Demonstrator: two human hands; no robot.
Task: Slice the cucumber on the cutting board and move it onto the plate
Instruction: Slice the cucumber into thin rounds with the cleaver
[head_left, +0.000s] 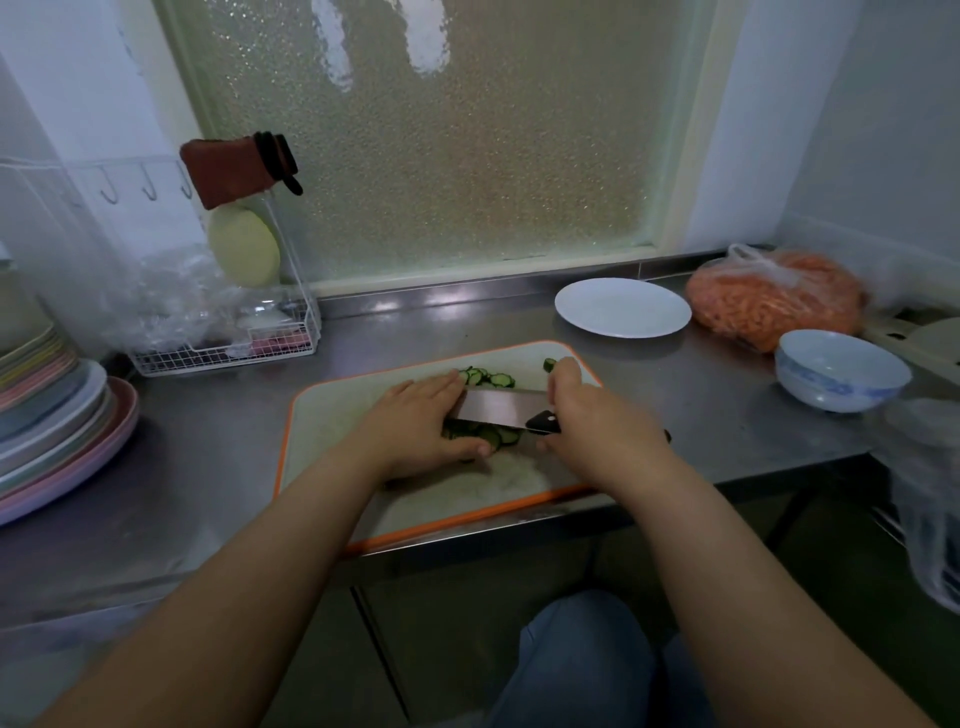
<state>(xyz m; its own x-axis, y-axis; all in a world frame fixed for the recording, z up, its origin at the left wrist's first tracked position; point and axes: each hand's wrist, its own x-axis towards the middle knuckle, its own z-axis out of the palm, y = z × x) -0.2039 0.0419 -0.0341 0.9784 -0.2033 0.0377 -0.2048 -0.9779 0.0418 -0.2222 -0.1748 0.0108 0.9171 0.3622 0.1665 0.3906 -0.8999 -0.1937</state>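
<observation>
My right hand (587, 415) grips the cleaver (498, 408); my left hand (421, 426), fingers flat, gathers cucumber slices (485, 434). Advise herding slices onto the blade before lifting.

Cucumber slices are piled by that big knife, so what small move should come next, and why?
Probably slide the knife under the cucumber slices while the left hand pushes them on: the plate behind the cutting board is bare.

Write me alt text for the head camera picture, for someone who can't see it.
Seen from above, a person's right hand grips a cleaver over cucumber slices on an orange-rimmed cutting board, while the left hand rests flat on the slices beside the blade. Behind the board, on the steel counter, sits a white plate with nothing on it.
</observation>
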